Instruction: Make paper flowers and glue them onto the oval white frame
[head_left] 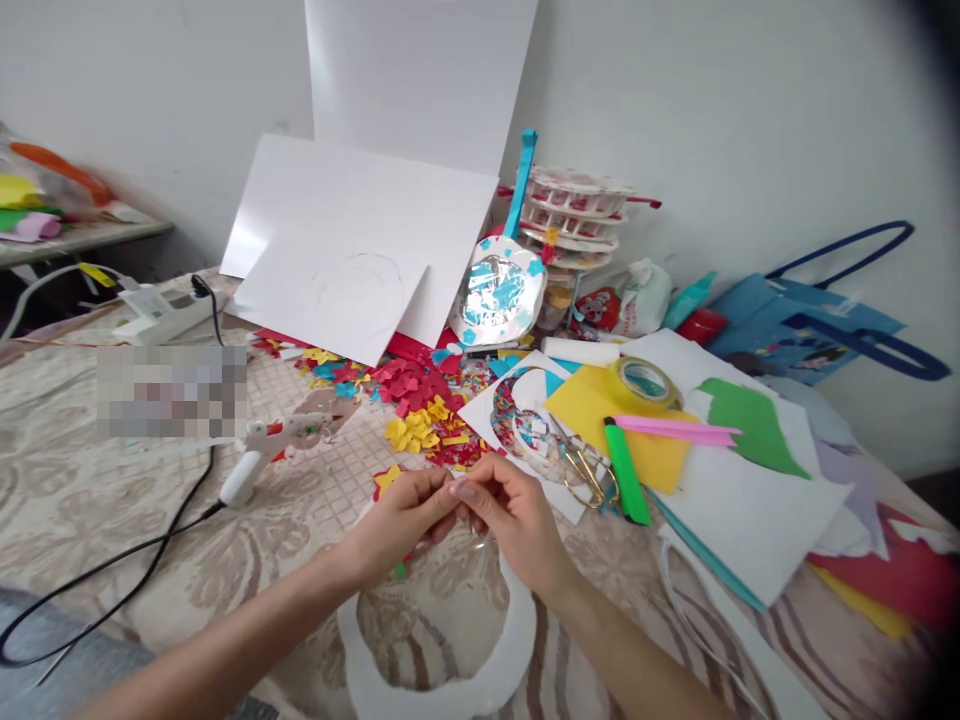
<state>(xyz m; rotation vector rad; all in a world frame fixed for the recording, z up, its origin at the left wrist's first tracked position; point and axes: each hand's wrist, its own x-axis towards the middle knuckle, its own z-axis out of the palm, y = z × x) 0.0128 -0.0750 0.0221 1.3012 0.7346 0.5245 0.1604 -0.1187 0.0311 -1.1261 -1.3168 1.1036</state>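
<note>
My left hand (412, 515) and my right hand (510, 510) meet at the fingertips in the lower middle. Both are closed in a pinch, and whatever lies between the fingers is too small and hidden to name. Below them a white ring (442, 700) lies on the patterned cloth, its upper part covered by my hands. A yellow star shape with a red edge (386, 481) shows just beyond my left hand. Yellow paper pieces (416, 428) and red paper pieces (409, 383) are heaped behind my hands.
A white glue gun (251, 460) with a black cord lies at left. Gold-handled scissors (589, 475), a green marker (627, 475), yellow tape (643, 382) and paper sheets lie at right. White boards (330, 230) lean behind, beside a decorated round piece (501, 290).
</note>
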